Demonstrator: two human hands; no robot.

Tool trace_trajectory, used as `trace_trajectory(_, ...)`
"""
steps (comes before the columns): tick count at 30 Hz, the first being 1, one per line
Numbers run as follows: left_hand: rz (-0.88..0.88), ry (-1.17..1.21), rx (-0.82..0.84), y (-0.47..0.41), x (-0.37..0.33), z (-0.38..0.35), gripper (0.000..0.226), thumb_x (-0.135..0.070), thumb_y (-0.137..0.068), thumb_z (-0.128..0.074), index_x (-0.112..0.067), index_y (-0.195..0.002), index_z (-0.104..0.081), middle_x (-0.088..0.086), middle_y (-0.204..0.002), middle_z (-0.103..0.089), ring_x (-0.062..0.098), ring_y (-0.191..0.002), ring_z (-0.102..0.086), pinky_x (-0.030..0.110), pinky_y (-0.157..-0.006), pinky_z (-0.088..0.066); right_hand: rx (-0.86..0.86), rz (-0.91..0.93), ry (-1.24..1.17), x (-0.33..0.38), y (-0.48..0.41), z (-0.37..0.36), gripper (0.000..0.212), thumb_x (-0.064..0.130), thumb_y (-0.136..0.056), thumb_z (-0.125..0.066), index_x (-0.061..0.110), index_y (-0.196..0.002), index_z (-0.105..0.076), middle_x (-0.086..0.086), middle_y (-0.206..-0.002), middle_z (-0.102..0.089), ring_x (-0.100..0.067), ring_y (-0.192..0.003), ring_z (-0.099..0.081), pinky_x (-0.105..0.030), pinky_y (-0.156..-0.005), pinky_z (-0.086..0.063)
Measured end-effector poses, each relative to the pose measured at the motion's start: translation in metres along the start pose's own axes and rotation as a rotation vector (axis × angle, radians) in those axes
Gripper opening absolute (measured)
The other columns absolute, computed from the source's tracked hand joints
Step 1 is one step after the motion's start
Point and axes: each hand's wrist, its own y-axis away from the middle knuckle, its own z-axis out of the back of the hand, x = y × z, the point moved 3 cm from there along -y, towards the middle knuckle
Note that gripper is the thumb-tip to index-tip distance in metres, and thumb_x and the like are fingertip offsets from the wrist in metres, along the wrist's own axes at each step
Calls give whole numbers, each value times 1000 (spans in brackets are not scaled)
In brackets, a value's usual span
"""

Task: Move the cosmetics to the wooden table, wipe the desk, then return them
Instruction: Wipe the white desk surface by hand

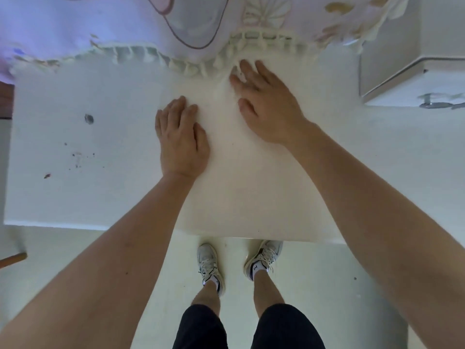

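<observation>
— Start at the floor: the person's shoes (pixel 236 263) are right up against the front edge of the white bench (pixel 251 202). Leaning that far over, weight on the arms, could make the bench tip or slide, I'd say.

— Left hand (pixel 182 139) is flat on the top, fingers (pixel 176 107) loosely curled, holding nothing. Right hand (pixel 266 107) is farther back with the fingers (pixel 247 69) spread, pressing into something pale and wispy, maybe a tissue or cloth. It blends in too much for me to be sure.

— Then the wipe itself is doubtful. The dark specks (pixel 78 157) off to the person's left sit well apart from both hands. They could easily get missed.

— And behind the right hand, the fringe of the hanging fabric (pixel 191 66) touches the back edge. A sweep there could snag the tassels or drag dirt onto them.

— Cosmetics?

— None in sight. The bench is bare, so presumably they're on the wooden table; only a brown sliver (pixel 6 96) shows at the far left.
</observation>
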Motion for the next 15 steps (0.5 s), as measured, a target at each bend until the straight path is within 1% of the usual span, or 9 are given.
trace_trajectory(1,6,4,11,0,0,0,41,-17,-88,-40,0,-118,-61,21,-134,-53,38,-127,-45,55,-114,-24,-5,5,8,-17,5,2,60,38,-99,-26,16,-155,-26,-12,-163,-17,-35,-150,-13,-45,-122,-16)
trace_trajectory(2,12,5,21,0,0,1,42,-18,-87,-40,0,-118,-61,21,-134,-53,38,-128,-44,54,-114,-23,-33,-36,34,-36,11,4,62,41,-98,-25,15,-154,-26,-14,-162,-18,-35,-149,-15,-45,-122,-17)
trace_trajectory(4,23,4,42,-1,-1,1,44,-20,-84,-41,-1,-119,-61,20,-135,-53,38,-129,-44,54,-114,-23,-62,-206,92,-72,25,6,68,49,-97,-20,14,-156,-21,-19,-162,-16,-35,-150,-14,-44,-123,-13)
trace_trajectory(6,36,5,74,-1,-1,2,46,-21,-82,-44,-2,-120,-61,19,-137,-53,36,-131,-44,54,-115,-22,-33,-364,106,-86,33,5,71,52,-95,-15,16,-157,-12,-22,-161,-13,-36,-150,-10,-42,-123,-8)
trace_trajectory(8,29,-15,123,-1,-1,4,47,-23,-82,-47,-4,-122,-61,19,-138,-53,35,-131,-44,51,-115,-24,-12,-432,111,-83,35,2,73,52,-94,-13,16,-157,-9,-24,-161,-10,-38,-150,-7,-44,-123,-7)
trace_trajectory(10,-18,-24,169,-6,6,11,45,-25,-83,-45,-6,-120,-64,16,-134,-57,33,-126,-50,47,-111,-33,-11,-472,131,-73,32,2,77,54,-90,-9,13,-156,-8,-27,-160,-11,-40,-149,-8,-47,-123,-7)
trace_trajectory(11,-50,5,187,-12,12,17,43,-24,-85,-44,-6,-116,-66,14,-131,-60,32,-120,-55,43,-107,-38,-12,-500,141,-69,29,0,79,55,-89,-7,11,-155,-9,-28,-159,-15,-41,-149,-10,-48,-122,-8)
trace_trajectory(13,-133,96,211,-25,33,33,40,-21,-86,-42,-7,-110,-70,10,-123,-66,28,-112,-61,39,-102,-43,-17,-576,174,-61,18,-4,82,54,-87,-4,9,-155,-10,-30,-157,-20,-43,-147,-14,-52,-121,-10)
trace_trajectory(15,-221,137,189,-35,62,52,36,-17,-85,-44,-7,-106,-71,10,-122,-66,27,-112,-60,40,-101,-46,-3,-652,166,-44,0,-5,85,56,-84,-1,10,-155,-10,-26,-159,-19,-45,-146,-15,-55,-119,-11)
